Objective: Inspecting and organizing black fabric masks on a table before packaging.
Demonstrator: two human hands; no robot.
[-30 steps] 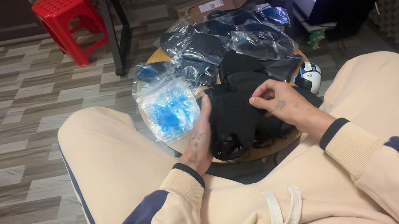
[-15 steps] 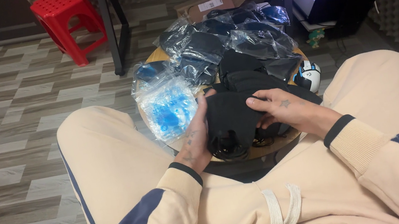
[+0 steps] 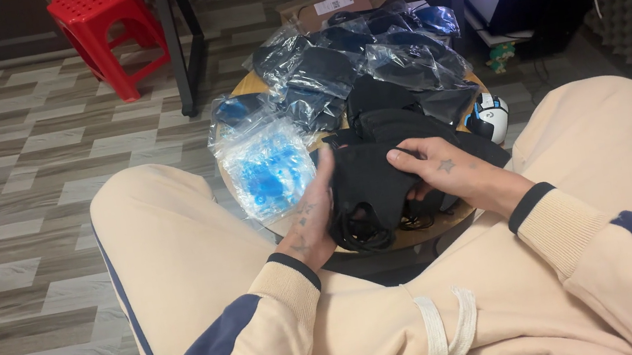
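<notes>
A black padded fabric piece [image 3: 367, 182] with dangling black straps lies at the near edge of a small round wooden table [image 3: 456, 219] between my knees. My left hand [image 3: 313, 215] grips its left side, fingers curled around the edge. My right hand [image 3: 436, 172] holds its right side, fingers on top of the fabric. More black fabric pieces [image 3: 386, 113] are stacked just behind it.
A clear bag of blue items [image 3: 269, 168] lies left of the stack. Several clear plastic bags with dark pieces [image 3: 364, 53] cover the far part of the table. A white and black ball-shaped object [image 3: 488, 114] sits right. A red stool [image 3: 101, 26], black metal leg [image 3: 180, 47] and cardboard box [image 3: 336, 3] stand beyond.
Both hands have closed in on the black piece: the left came up along its left side, and the right spread over its right side. The piece now sits squarer between them.
</notes>
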